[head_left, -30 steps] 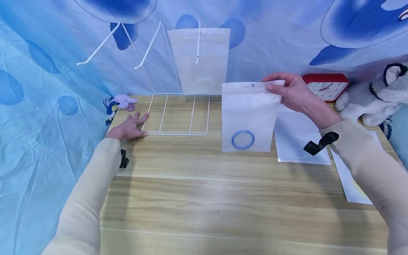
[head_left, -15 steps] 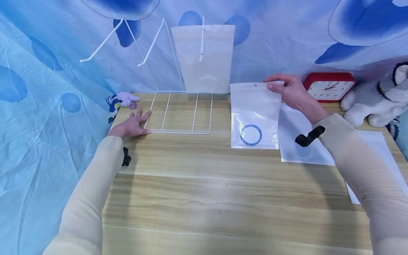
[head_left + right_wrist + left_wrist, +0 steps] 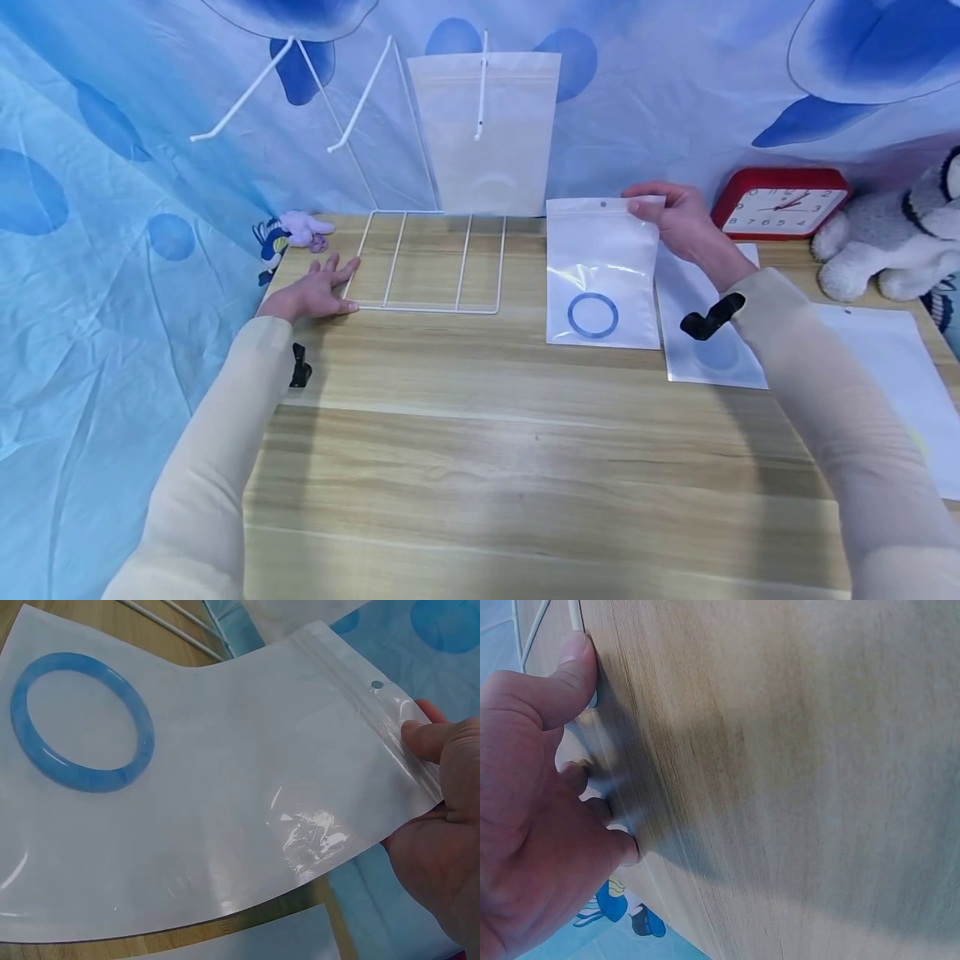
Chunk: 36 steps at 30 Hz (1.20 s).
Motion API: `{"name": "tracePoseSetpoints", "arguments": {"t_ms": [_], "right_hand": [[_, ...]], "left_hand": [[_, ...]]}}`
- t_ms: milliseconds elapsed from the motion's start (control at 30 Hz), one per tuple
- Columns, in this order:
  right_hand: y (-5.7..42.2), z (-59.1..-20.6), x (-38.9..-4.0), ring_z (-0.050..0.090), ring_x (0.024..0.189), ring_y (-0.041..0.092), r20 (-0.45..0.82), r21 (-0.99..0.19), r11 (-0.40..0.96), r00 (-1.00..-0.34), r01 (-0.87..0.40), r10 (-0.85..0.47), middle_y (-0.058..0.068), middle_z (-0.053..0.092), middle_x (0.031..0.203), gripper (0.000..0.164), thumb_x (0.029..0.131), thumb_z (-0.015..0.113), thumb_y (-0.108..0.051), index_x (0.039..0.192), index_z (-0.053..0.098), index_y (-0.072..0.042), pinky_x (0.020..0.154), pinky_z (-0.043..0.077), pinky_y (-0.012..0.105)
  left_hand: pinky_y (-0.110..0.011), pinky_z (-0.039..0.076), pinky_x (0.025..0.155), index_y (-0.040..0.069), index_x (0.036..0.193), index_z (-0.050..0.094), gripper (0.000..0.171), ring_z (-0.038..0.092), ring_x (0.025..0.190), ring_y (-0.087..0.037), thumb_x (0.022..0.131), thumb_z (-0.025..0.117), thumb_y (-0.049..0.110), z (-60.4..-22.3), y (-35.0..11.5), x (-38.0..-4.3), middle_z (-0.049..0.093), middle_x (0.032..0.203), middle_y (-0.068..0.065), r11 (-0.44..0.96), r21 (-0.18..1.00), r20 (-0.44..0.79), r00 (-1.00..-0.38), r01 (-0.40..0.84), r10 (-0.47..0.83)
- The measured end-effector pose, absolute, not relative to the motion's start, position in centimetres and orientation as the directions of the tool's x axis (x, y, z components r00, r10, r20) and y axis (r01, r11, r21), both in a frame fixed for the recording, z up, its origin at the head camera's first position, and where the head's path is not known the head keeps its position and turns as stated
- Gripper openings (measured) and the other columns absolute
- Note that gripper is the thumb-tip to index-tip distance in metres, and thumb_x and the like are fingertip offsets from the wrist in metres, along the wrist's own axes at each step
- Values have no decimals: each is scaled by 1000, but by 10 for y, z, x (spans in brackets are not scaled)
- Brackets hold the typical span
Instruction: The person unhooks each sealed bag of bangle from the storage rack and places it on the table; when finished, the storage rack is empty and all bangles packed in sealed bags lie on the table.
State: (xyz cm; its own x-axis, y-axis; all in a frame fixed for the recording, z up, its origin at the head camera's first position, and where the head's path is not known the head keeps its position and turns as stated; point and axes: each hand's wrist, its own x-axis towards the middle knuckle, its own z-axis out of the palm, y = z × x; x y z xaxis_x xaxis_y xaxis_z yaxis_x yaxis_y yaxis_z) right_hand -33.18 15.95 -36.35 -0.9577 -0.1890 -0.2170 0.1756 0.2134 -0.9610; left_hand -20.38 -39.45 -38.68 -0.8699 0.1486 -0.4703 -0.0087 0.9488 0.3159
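My right hand (image 3: 680, 229) pinches the top right corner of a white zip pouch (image 3: 600, 258) between thumb and fingers. A blue bangle (image 3: 82, 724) shows through the pouch's clear front, near the bottom. In the right wrist view the pouch bends along its length, with a small hang hole (image 3: 377, 685) near its zip strip. My left hand (image 3: 315, 292) rests spread at the left end of a white wire rack (image 3: 423, 311). Its thumb (image 3: 576, 660) lies on the front wire by the corner, while the other fingertips touch farther back along that end.
Another white pouch (image 3: 487, 133) hangs on one rack hook; two more hooks (image 3: 243, 100) stand to its left. More pouches (image 3: 705, 333) lie on the wooden table (image 3: 480, 467) at right. Behind are a red clock (image 3: 780, 204) and grey-white plush (image 3: 877, 233). A small purple toy (image 3: 303, 227) sits back left.
My right hand has lowered the pouch slightly, and its lower part has tilted so the front catches light. The head view has shifted a little. My left hand keeps its place at the rack.
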Motion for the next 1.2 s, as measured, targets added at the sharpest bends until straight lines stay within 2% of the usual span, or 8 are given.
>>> {"name": "tracePoseSetpoints", "arguments": {"t_ms": [267, 433, 600, 767, 867, 967, 1100, 1200], "right_hand": [[155, -372, -339, 26, 142, 19, -256, -938, 283, -951, 200, -176, 5, 40, 153, 35, 98, 66, -25, 132, 68, -20, 104, 43, 27], [154, -378, -342, 26, 143, 20, -253, -927, 320, -955, 194, -154, 5, 42, 152, 37, 97, 67, -27, 132, 68, -20, 109, 39, 33], [155, -386, -347, 32, 138, 22, -226, -910, 383, -965, 158, -137, 5, 49, 147, 37, 96, 68, -32, 131, 69, -21, 109, 37, 37], [152, -391, -352, 44, 125, 23, -124, -840, 542, -982, 29, -140, 8, 60, 135, 36, 97, 67, -31, 128, 70, -15, 96, 42, 35], [151, -393, -355, 51, 117, 24, -46, -786, 616, -988, -53, -145, 12, 65, 127, 33, 97, 68, -26, 125, 71, -9, 86, 47, 29], [150, -397, -358, 56, 110, 26, 39, -741, 656, -984, -146, -175, 16, 68, 120, 29, 96, 69, -20, 120, 72, -4, 80, 48, 28], [148, -401, -360, 60, 106, 32, 123, -655, 704, -959, -273, -257, 20, 69, 114, 25, 96, 68, -13, 116, 72, 2, 86, 49, 39], [145, -403, -361, 58, 110, 37, 125, -587, 746, -946, -314, -300, 22, 68, 116, 26, 97, 66, -12, 118, 70, 3, 94, 46, 49]], "left_hand": [[-77, 6, 106, 10, 160, 4, 86, -17, 140, -57, 100, 61, 33, -387, -395, -204, -13, 160, -31, 951, 310, -470, -872, -15, 140], [-77, 5, 106, 11, 160, 3, 87, -18, 141, -56, 100, 61, 32, -390, -396, -206, -15, 160, -30, 948, 317, -473, -870, -20, 140], [-77, 4, 105, 11, 160, 3, 87, -18, 141, -56, 99, 62, 31, -388, -396, -205, -15, 160, -29, 946, 323, -475, -869, -28, 136], [-77, 5, 106, 11, 160, 3, 87, -18, 141, -56, 99, 62, 31, -386, -395, -205, -15, 160, -29, 947, 319, -475, -870, -33, 130], [-76, 5, 106, 11, 160, 3, 87, -18, 141, -56, 99, 62, 32, -385, -394, -205, -15, 160, -30, 947, 320, -473, -871, -32, 130], [-76, 5, 106, 11, 160, 3, 88, -18, 141, -56, 99, 62, 32, -385, -394, -205, -15, 160, -29, 946, 323, -473, -872, -33, 130], [-77, 5, 106, 11, 160, 3, 87, -18, 140, -56, 99, 62, 30, -386, -394, -204, -15, 160, -29, 944, 328, -472, -872, -37, 129], [-76, 4, 106, 12, 160, 3, 87, -18, 141, -56, 99, 62, 30, -386, -394, -204, -15, 160, -29, 945, 325, -475, -871, -40, 126]]}}
